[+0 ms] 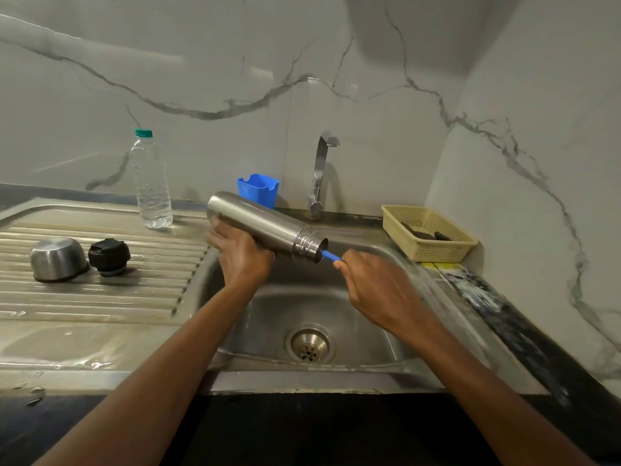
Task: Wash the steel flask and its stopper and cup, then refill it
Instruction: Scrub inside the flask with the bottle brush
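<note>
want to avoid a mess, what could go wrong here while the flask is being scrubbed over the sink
The left hand alone holds the tilted flask over the sink; if its steel is wet it could slip and drop. The right hand pinches only the end of the blue handle going into the flask mouth, so it may slip from the fingers.

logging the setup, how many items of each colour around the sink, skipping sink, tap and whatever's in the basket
Steel: 2, flask, cup
Blue: 2, holder, brush handle
Black: 1, stopper
Clear: 1, bottle
Beige: 1, basket
Total: 7
</note>
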Tool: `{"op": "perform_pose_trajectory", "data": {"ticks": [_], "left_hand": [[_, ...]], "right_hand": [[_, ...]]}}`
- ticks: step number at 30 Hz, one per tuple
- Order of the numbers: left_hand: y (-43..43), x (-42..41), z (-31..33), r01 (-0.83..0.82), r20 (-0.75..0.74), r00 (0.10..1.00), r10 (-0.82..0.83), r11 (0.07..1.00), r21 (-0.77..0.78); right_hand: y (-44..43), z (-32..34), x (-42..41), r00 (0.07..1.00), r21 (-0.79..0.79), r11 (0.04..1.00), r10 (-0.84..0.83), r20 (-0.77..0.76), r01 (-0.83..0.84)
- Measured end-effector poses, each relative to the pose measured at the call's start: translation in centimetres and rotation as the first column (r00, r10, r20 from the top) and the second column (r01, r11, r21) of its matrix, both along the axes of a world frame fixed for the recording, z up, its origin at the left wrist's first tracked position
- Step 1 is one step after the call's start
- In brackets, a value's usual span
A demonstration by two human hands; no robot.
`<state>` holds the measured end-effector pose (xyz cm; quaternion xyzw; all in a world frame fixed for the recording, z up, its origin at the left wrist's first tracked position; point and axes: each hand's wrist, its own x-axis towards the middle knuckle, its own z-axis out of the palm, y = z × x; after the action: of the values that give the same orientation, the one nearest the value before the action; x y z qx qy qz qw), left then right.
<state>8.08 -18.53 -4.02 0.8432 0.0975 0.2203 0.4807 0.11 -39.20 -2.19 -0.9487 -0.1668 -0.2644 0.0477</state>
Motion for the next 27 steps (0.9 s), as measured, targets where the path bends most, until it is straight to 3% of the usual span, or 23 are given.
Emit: {"op": "perform_pose_trajectory", "data": {"ticks": [2,4,7,9,13,17,18,19,20,21,22,23,24,25,26,27], "left_hand": [[-0.1,0.6,-0.1,0.051,-0.019,0.998,-0.055,0.984,-0.172],[-0.1,0.7,0.2,0.162,-0.004,0.983,-0.184,0.877,-0.453],[-0.3,0.4,1.3,0.244,0.087,0.939,-0.332,0.466,-0.85],[-0.6,0.2,2.3,0.243,0.138,0.923,-0.36,0.263,-0.934],[-2.7,0.9,3.0,0.216,0.199,0.942,-0.271,0.031,-0.976],[-3.6,1.8,1.5,0.122,0.114,0.988,-0.1,0.083,-0.989],[-3.3,2.3,1.0,0.112,0.104,0.991,-0.086,0.084,-0.99],[-2.8,2.7,0.7,0.115,0.108,0.991,-0.083,0.08,-0.99],[-2.4,3.0,0.6,0.136,0.129,0.988,-0.09,0.076,-0.988],[-2.1,3.1,0.7,0.161,0.152,0.983,-0.102,0.081,-0.984],[-1.9,3.2,0.7,0.181,0.17,0.979,-0.11,0.096,-0.979],[-1.7,3.5,0.6,0.196,0.183,0.977,-0.11,0.117,-0.974],[-1.7,3.5,0.6,0.204,0.192,0.976,-0.104,0.132,-0.97],[-1.7,3.5,0.6,0.207,0.196,0.976,-0.094,0.135,-0.969],[-1.8,3.5,0.6,0.208,0.198,0.976,-0.09,0.124,-0.97],[-2.0,3.7,0.5,0.213,0.204,0.975,-0.091,0.105,-0.971]], "right_hand": [[-0.1,-0.5,0.3,1.0,0.028,1.0,0.008,0.028,-0.009],[-0.1,-1.1,0.6,0.998,0.031,1.0,0.005,0.056,-0.006],[0.0,-1.8,0.3,0.991,0.024,1.0,-0.008,0.137,0.005],[0.3,-1.8,-0.6,0.986,-0.042,0.998,-0.042,0.162,0.05],[0.7,-2.1,-0.6,0.972,-0.135,0.985,-0.076,0.223,0.108],[1.5,-1.7,-0.1,0.998,-0.145,0.988,-0.047,0.041,0.052],[1.7,-1.1,0.4,0.997,-0.053,0.999,-0.011,-0.079,0.007],[1.9,-0.2,0.9,0.967,0.129,0.992,0.043,-0.251,-0.01],[2.1,0.6,1.4,0.889,0.437,0.899,0.184,-0.419,0.02],[2.3,1.2,1.6,0.789,0.642,0.752,0.301,-0.536,0.149],[2.1,1.1,2.0,0.754,0.694,0.699,0.359,-0.55,0.174],[2.2,0.8,2.2,0.796,0.637,0.764,0.322,-0.512,0.101],[2.3,0.1,2.2,0.895,0.411,0.912,0.19,-0.404,-0.008],[2.2,-0.8,2.3,0.976,0.142,0.987,0.096,-0.195,-0.068],[2.0,-1.6,2.5,0.998,-0.073,0.996,0.059,0.008,-0.058],[1.5,-1.9,2.5,0.992,-0.216,0.976,0.049,0.117,-0.023]]}}
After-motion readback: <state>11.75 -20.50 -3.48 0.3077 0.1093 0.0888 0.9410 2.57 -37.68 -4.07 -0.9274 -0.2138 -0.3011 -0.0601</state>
